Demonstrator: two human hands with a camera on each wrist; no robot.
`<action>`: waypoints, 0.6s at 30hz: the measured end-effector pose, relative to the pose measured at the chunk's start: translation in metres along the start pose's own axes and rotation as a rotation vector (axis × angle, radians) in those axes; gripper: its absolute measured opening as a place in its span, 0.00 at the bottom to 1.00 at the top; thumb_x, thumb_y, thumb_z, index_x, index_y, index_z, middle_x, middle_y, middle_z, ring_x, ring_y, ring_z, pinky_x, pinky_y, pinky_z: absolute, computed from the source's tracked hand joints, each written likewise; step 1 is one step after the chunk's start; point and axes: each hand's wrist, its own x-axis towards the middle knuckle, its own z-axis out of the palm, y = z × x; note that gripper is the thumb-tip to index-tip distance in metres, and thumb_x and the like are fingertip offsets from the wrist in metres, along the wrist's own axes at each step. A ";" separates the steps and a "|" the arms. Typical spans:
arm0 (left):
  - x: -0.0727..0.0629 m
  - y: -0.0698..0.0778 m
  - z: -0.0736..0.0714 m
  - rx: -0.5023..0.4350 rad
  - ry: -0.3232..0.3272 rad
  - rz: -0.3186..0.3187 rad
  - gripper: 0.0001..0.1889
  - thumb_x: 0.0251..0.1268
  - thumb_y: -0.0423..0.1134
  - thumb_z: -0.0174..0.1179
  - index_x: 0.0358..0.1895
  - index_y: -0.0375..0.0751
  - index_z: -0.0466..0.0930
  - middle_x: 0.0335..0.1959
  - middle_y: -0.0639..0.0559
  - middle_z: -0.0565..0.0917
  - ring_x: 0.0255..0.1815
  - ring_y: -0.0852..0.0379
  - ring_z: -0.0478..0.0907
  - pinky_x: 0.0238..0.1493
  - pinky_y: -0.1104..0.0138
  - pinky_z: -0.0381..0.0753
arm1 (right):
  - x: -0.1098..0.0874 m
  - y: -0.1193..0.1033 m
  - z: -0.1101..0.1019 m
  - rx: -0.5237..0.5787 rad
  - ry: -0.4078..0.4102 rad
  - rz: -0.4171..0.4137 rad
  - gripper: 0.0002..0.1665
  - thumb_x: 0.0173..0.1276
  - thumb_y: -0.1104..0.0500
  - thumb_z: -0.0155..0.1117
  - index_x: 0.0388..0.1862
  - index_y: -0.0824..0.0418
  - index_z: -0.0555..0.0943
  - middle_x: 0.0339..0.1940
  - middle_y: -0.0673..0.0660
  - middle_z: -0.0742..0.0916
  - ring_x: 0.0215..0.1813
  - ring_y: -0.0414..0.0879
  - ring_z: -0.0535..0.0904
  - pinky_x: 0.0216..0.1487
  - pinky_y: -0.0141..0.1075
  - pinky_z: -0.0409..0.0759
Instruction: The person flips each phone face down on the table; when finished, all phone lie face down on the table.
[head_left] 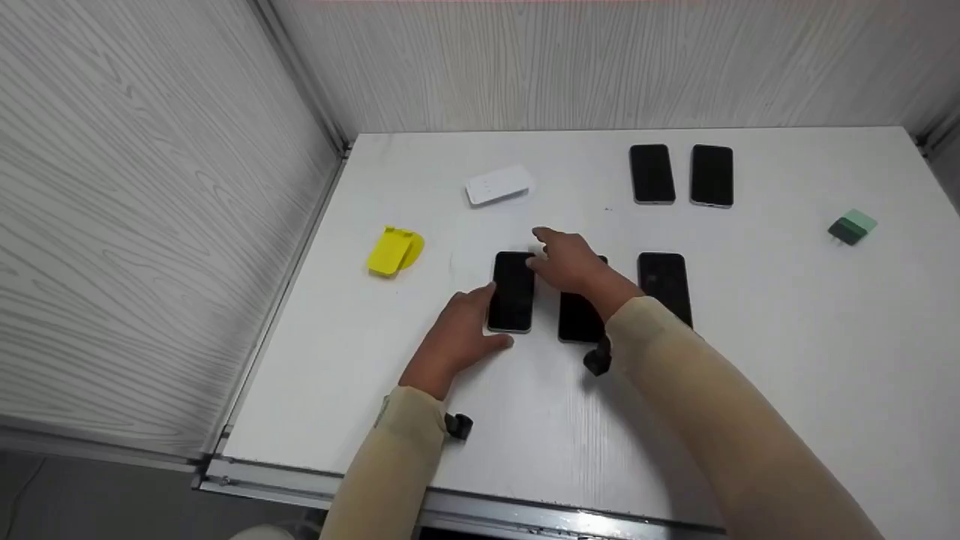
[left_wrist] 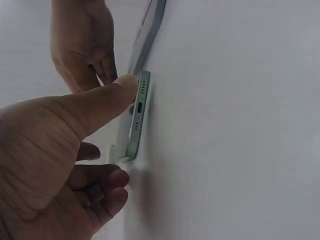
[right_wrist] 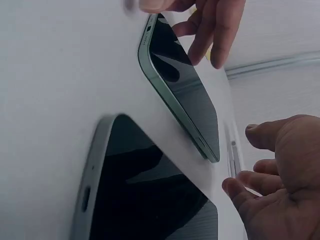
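A black-screened smartphone (head_left: 512, 304) with a pale green edge lies face up on the white table. My left hand (head_left: 459, 336) is at its lower left, fingers by the long left side and thumb near the bottom edge. In the left wrist view, the thumb of the left hand (left_wrist: 60, 120) overlaps the port end of the phone (left_wrist: 141, 107). Near the upper right corner is my right hand (head_left: 570, 262), its fingers spread. From the right wrist, the right hand (right_wrist: 285, 170) appears apart from the phone (right_wrist: 185, 95), holding nothing. Beneath the right hand and wrist lies a second phone (head_left: 580, 319), partly hidden.
A third phone (head_left: 663, 277) lies right of these, partly behind my right sleeve. Two phones, one (head_left: 652, 174) beside the other (head_left: 712, 176), lie at the back. A yellow stand (head_left: 391, 251), a white stand-like piece (head_left: 496, 186) and a small green object (head_left: 853, 227) surround them.
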 end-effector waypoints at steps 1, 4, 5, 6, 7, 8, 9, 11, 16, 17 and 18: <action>0.000 -0.002 0.002 0.001 -0.002 0.003 0.48 0.70 0.50 0.77 0.87 0.43 0.61 0.84 0.47 0.71 0.84 0.46 0.67 0.84 0.55 0.67 | 0.003 -0.002 0.003 -0.015 -0.015 0.000 0.39 0.87 0.53 0.57 0.88 0.65 0.60 0.82 0.67 0.75 0.81 0.60 0.74 0.80 0.53 0.73; 0.001 -0.007 0.004 0.009 0.011 0.021 0.42 0.72 0.47 0.75 0.84 0.43 0.68 0.81 0.47 0.75 0.79 0.47 0.72 0.82 0.56 0.71 | 0.009 -0.007 0.010 -0.057 -0.042 -0.002 0.37 0.87 0.55 0.57 0.87 0.68 0.63 0.81 0.68 0.76 0.83 0.61 0.71 0.83 0.53 0.69; 0.002 -0.008 0.005 0.013 0.016 0.030 0.40 0.73 0.47 0.74 0.83 0.43 0.69 0.80 0.47 0.77 0.77 0.48 0.73 0.80 0.56 0.73 | 0.010 -0.008 0.012 -0.066 -0.044 -0.003 0.36 0.87 0.56 0.56 0.86 0.68 0.64 0.81 0.68 0.76 0.84 0.61 0.70 0.84 0.53 0.68; 0.002 -0.009 0.005 0.019 0.022 0.039 0.38 0.74 0.47 0.74 0.83 0.43 0.71 0.79 0.47 0.78 0.76 0.48 0.74 0.79 0.57 0.74 | 0.011 -0.008 0.013 -0.063 -0.041 -0.002 0.35 0.87 0.57 0.56 0.85 0.68 0.65 0.81 0.68 0.76 0.84 0.62 0.69 0.84 0.53 0.68; 0.003 -0.010 0.005 0.017 0.025 0.043 0.37 0.74 0.47 0.73 0.82 0.43 0.72 0.78 0.47 0.78 0.75 0.48 0.75 0.78 0.57 0.75 | 0.012 -0.008 0.014 -0.055 -0.037 0.004 0.34 0.87 0.57 0.56 0.85 0.68 0.66 0.82 0.68 0.75 0.85 0.62 0.68 0.85 0.53 0.67; 0.003 -0.011 0.004 0.015 0.028 0.048 0.36 0.75 0.47 0.73 0.82 0.43 0.72 0.78 0.47 0.79 0.74 0.49 0.75 0.78 0.57 0.75 | 0.013 -0.008 0.015 -0.043 -0.030 0.009 0.33 0.86 0.58 0.56 0.84 0.68 0.67 0.81 0.68 0.76 0.84 0.62 0.69 0.84 0.53 0.67; 0.003 -0.013 0.004 0.016 0.030 0.053 0.36 0.75 0.47 0.73 0.81 0.43 0.73 0.78 0.47 0.79 0.74 0.49 0.75 0.78 0.57 0.75 | 0.013 -0.008 0.016 -0.028 -0.023 0.013 0.33 0.86 0.58 0.56 0.83 0.69 0.68 0.80 0.68 0.77 0.84 0.62 0.70 0.84 0.53 0.68; 0.003 -0.015 0.003 0.017 0.033 0.063 0.36 0.75 0.48 0.72 0.81 0.43 0.73 0.78 0.47 0.79 0.74 0.48 0.75 0.78 0.57 0.75 | 0.015 -0.008 0.017 0.008 -0.016 0.026 0.32 0.85 0.59 0.57 0.83 0.69 0.69 0.78 0.69 0.79 0.81 0.62 0.73 0.82 0.54 0.71; 0.005 -0.019 0.004 0.087 0.072 0.082 0.34 0.76 0.51 0.71 0.79 0.43 0.76 0.76 0.47 0.81 0.72 0.46 0.77 0.76 0.55 0.76 | 0.013 -0.007 0.019 0.142 -0.053 0.072 0.35 0.84 0.58 0.59 0.84 0.68 0.67 0.74 0.69 0.82 0.76 0.61 0.78 0.78 0.53 0.75; 0.006 -0.019 0.005 0.106 0.081 0.086 0.33 0.76 0.51 0.71 0.79 0.43 0.77 0.75 0.47 0.82 0.72 0.46 0.77 0.76 0.54 0.76 | 0.013 -0.008 0.019 0.147 -0.056 0.071 0.35 0.84 0.57 0.59 0.84 0.69 0.66 0.74 0.69 0.82 0.75 0.61 0.78 0.78 0.53 0.75; 0.006 -0.019 0.005 0.122 0.089 0.089 0.33 0.76 0.51 0.71 0.78 0.44 0.77 0.74 0.47 0.82 0.72 0.46 0.77 0.76 0.53 0.77 | 0.012 -0.009 0.021 0.146 -0.055 0.069 0.36 0.84 0.57 0.60 0.84 0.69 0.65 0.74 0.69 0.82 0.75 0.60 0.78 0.78 0.53 0.75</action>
